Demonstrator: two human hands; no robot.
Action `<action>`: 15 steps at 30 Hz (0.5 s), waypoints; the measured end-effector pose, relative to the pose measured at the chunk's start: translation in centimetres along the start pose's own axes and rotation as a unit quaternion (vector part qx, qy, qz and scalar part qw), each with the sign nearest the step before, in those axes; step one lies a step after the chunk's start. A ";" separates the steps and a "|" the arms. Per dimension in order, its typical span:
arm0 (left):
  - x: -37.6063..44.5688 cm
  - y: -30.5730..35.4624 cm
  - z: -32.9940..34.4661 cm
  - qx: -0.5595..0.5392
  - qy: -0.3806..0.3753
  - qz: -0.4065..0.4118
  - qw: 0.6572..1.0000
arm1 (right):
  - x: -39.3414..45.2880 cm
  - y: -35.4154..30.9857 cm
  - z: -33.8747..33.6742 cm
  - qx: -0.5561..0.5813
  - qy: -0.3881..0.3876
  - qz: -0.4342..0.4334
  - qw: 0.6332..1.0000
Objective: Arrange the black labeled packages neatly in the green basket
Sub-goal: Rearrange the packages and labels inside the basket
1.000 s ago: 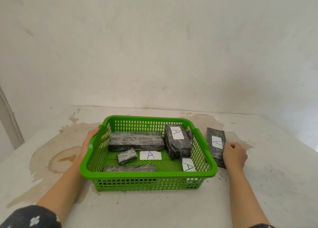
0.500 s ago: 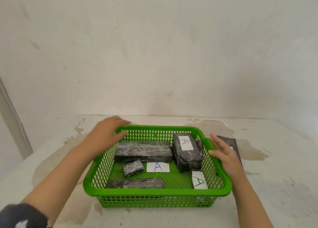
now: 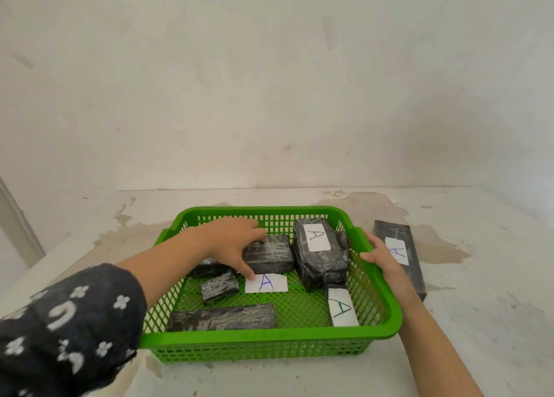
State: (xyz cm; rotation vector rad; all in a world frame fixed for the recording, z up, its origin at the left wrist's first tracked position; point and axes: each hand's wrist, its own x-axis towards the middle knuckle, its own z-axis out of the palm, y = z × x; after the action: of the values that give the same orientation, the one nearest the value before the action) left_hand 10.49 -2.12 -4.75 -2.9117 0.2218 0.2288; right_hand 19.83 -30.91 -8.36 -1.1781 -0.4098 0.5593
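Green basket (image 3: 386, 300): stands on the stained white table (image 3: 479, 336), near its front edge, with the long sides running left to right.
Left hand (image 3: 230, 240): reaches over the left rim into the basket; its grip is closed on the long black package (image 3: 269, 254), fingers over the far top edge and thumb (image 3: 244, 269) down the near face.
Long black package: lies along the back of the basket, wrapped in clear tape; its left half is hidden under the hand and wrist.
Loose label (image 3: 266, 283): a white slip with a blue A, flat on the basket floor just in front of the long package; the thumb tip touches its left corner.
Small black package (image 3: 219, 286): on the basket floor, just left of the loose label, below the wrist and apart from the grip.
Flat black package (image 3: 221, 317): lies along the front wall inside the basket.
Bulky black package (image 3: 320, 251): at the back right of the basket, white A label on top, just beside the long package's right end.
Front-right package (image 3: 341, 306): lies against the right wall, green A on its white label.
Right hand (image 3: 383, 258): its grip is wrapped around the basket's right rim, thumb inside.
Outside package (image 3: 398, 255): on the table just right of the basket, blue A label, partly behind the right hand.
Sleeve (image 3: 66, 330): dark with white flowers, on the left arm.
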 end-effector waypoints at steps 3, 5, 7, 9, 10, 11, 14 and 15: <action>-0.4 -0.5 -1.0 -0.043 0.005 -0.001 0.999 | 0.1 -0.1 0.1 -0.009 0.010 0.001 1.000; -0.5 -1.2 -2.1 -0.116 -0.022 -0.007 0.993 | 0.3 -0.1 0.3 -0.006 0.009 0.002 1.000; -0.6 -2.0 -3.2 -0.196 -0.062 -0.024 0.978 | 0.3 -0.1 0.3 0.006 0.009 -0.001 1.000; -0.4 -2.7 -3.9 -0.250 -0.088 -0.054 0.963 | 0.1 0.0 0.4 0.023 0.010 -0.004 1.000; -0.3 -2.9 -4.0 -0.267 -0.094 -0.071 0.956 | 0.0 0.0 0.4 0.028 0.007 -0.003 1.000; -0.1 -3.1 -3.9 -0.281 -0.095 -0.083 0.951 | 0.0 0.0 0.5 0.029 0.003 -0.003 1.000; 0.3 -3.2 -3.0 -0.320 -0.012 -0.079 0.944 | 0.1 0.0 0.5 0.033 0.002 -0.004 0.999; 0.3 -3.1 -2.6 -0.336 0.037 -0.073 0.938 | 0.2 0.0 0.5 0.034 0.004 -0.004 0.999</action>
State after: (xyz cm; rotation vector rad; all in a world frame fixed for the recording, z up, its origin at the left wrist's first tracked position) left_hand 11.67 0.29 -1.65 -3.5984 -0.0889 0.2001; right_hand 19.66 -30.41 -8.14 -1.1117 -0.3854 0.5570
